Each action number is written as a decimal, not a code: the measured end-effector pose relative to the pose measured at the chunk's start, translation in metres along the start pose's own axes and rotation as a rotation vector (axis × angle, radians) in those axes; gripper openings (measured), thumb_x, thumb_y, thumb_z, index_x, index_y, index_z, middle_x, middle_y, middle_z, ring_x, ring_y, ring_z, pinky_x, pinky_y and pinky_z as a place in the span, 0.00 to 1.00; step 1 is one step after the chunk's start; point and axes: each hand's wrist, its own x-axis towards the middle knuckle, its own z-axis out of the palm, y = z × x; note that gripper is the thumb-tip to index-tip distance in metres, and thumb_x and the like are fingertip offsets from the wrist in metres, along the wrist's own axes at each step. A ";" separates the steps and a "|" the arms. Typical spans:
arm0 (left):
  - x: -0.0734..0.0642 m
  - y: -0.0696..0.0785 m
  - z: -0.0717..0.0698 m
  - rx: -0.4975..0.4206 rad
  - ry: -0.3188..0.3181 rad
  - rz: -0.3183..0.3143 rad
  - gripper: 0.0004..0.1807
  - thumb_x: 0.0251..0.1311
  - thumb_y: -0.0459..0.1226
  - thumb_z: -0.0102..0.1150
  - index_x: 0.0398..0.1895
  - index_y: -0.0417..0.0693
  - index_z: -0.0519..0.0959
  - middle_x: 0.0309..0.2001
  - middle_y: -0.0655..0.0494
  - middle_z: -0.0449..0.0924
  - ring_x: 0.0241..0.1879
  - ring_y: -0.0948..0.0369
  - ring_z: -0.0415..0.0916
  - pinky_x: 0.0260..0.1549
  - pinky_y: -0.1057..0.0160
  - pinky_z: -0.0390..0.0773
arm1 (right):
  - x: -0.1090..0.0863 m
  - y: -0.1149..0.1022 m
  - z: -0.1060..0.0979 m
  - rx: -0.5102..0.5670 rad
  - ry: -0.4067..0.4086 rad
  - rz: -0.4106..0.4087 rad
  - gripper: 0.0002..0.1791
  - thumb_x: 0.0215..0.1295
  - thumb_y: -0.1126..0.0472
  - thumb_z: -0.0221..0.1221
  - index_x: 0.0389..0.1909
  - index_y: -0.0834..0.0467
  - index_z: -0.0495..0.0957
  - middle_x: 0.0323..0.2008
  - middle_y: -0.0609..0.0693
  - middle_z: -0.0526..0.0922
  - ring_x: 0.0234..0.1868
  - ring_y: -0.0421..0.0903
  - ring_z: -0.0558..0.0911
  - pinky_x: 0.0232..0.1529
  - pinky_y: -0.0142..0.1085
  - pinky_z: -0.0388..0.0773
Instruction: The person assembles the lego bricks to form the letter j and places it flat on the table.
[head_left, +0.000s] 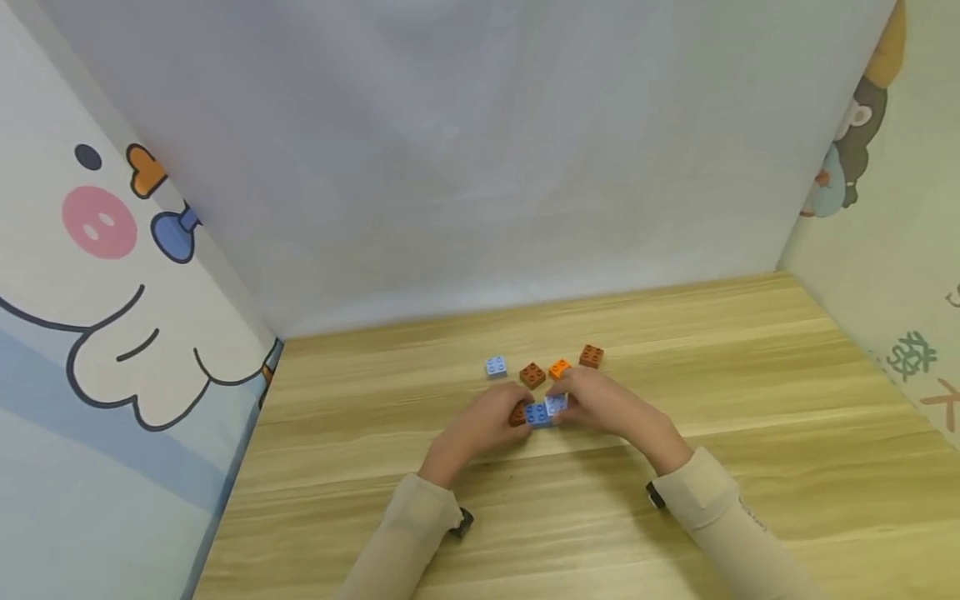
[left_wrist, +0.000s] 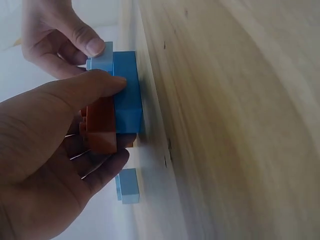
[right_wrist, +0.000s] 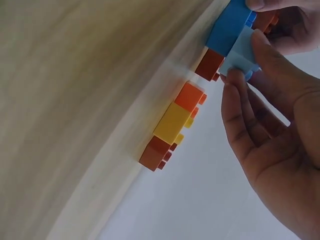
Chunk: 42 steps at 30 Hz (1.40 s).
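Observation:
A blue building brick (head_left: 537,415) lies on the table between both hands. On its left end sits a brown brick (left_wrist: 101,125), which my left hand (head_left: 491,421) holds between thumb and fingers, the thumb also touching the blue brick's side. My right hand (head_left: 606,402) pinches a light blue brick (right_wrist: 241,52) at the blue brick's right end. This light blue brick rests against the blue brick's studded top; whether it is fully pressed down I cannot tell. In the left wrist view the two top bricks stand side by side, partly covered by the left thumb.
Behind the hands lie a loose light blue brick (head_left: 496,367), a brown brick (head_left: 532,376), an orange brick (head_left: 559,368) and another brown brick (head_left: 591,357). A yellow brick (right_wrist: 171,123) shows in the right wrist view. A pale curtain (head_left: 480,167) hangs behind the wooden table (head_left: 360,400).

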 end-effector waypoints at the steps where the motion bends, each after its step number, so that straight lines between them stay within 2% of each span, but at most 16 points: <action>1: 0.001 0.001 0.001 -0.003 0.004 0.008 0.20 0.67 0.42 0.65 0.58 0.43 0.79 0.46 0.55 0.82 0.39 0.65 0.72 0.42 0.67 0.76 | 0.000 0.001 -0.001 0.005 -0.006 -0.003 0.21 0.65 0.55 0.69 0.53 0.65 0.83 0.46 0.55 0.86 0.37 0.42 0.79 0.38 0.32 0.78; 4: 0.003 0.003 0.003 -0.014 0.012 0.042 0.22 0.68 0.44 0.65 0.60 0.44 0.78 0.47 0.55 0.82 0.40 0.63 0.74 0.42 0.65 0.78 | -0.002 0.006 -0.005 0.013 -0.008 -0.001 0.23 0.69 0.53 0.65 0.56 0.66 0.82 0.49 0.57 0.85 0.41 0.43 0.82 0.43 0.36 0.82; 8: 0.007 0.004 0.008 -0.037 0.021 0.077 0.25 0.69 0.47 0.64 0.64 0.46 0.76 0.56 0.53 0.82 0.51 0.60 0.78 0.54 0.61 0.80 | -0.001 0.016 -0.013 -0.034 0.053 0.017 0.20 0.73 0.55 0.61 0.55 0.66 0.82 0.48 0.59 0.85 0.43 0.48 0.83 0.45 0.42 0.83; 11: 0.009 0.004 0.011 -0.064 0.024 0.087 0.25 0.69 0.48 0.63 0.64 0.47 0.76 0.61 0.52 0.80 0.58 0.60 0.78 0.62 0.59 0.78 | 0.002 0.022 -0.019 -0.103 0.109 0.048 0.18 0.72 0.58 0.62 0.54 0.68 0.82 0.46 0.60 0.84 0.43 0.51 0.83 0.46 0.46 0.83; 16: 0.009 0.003 0.016 -0.115 0.017 0.078 0.23 0.72 0.50 0.59 0.63 0.48 0.76 0.60 0.54 0.80 0.57 0.61 0.77 0.61 0.60 0.77 | 0.009 0.035 -0.025 -0.176 0.153 0.119 0.16 0.71 0.62 0.62 0.52 0.69 0.82 0.42 0.59 0.83 0.41 0.51 0.82 0.48 0.48 0.82; 21: 0.008 0.003 0.017 -0.130 0.015 0.057 0.24 0.73 0.52 0.56 0.65 0.49 0.75 0.64 0.53 0.77 0.62 0.60 0.75 0.65 0.58 0.75 | 0.017 0.045 -0.029 -0.180 0.135 0.161 0.11 0.71 0.63 0.62 0.47 0.67 0.83 0.40 0.59 0.83 0.40 0.51 0.81 0.47 0.48 0.82; 27: 0.007 0.005 0.015 -0.126 0.008 0.046 0.25 0.74 0.51 0.55 0.66 0.48 0.74 0.68 0.52 0.75 0.66 0.58 0.73 0.69 0.57 0.73 | 0.023 0.050 -0.030 -0.176 0.110 0.213 0.08 0.71 0.62 0.62 0.42 0.64 0.84 0.36 0.56 0.81 0.36 0.48 0.78 0.41 0.44 0.79; 30: 0.008 0.006 0.014 -0.128 0.006 0.045 0.25 0.74 0.51 0.56 0.66 0.48 0.74 0.68 0.51 0.74 0.66 0.58 0.73 0.69 0.57 0.73 | 0.024 0.054 -0.029 -0.183 0.111 0.238 0.10 0.71 0.61 0.62 0.44 0.65 0.84 0.37 0.57 0.81 0.36 0.49 0.78 0.42 0.45 0.79; 37: 0.009 0.002 0.017 -0.126 -0.001 0.031 0.25 0.73 0.52 0.56 0.66 0.48 0.75 0.71 0.50 0.72 0.69 0.57 0.71 0.71 0.56 0.71 | 0.023 0.060 -0.027 -0.187 0.091 0.255 0.16 0.70 0.61 0.62 0.51 0.69 0.80 0.44 0.62 0.84 0.46 0.56 0.83 0.54 0.53 0.81; 42: 0.010 -0.001 0.017 -0.129 -0.007 0.033 0.26 0.74 0.53 0.55 0.67 0.49 0.74 0.70 0.51 0.72 0.67 0.58 0.72 0.69 0.56 0.73 | 0.021 0.057 -0.031 -0.142 0.086 0.244 0.16 0.70 0.61 0.62 0.53 0.68 0.81 0.46 0.62 0.84 0.48 0.57 0.83 0.55 0.53 0.81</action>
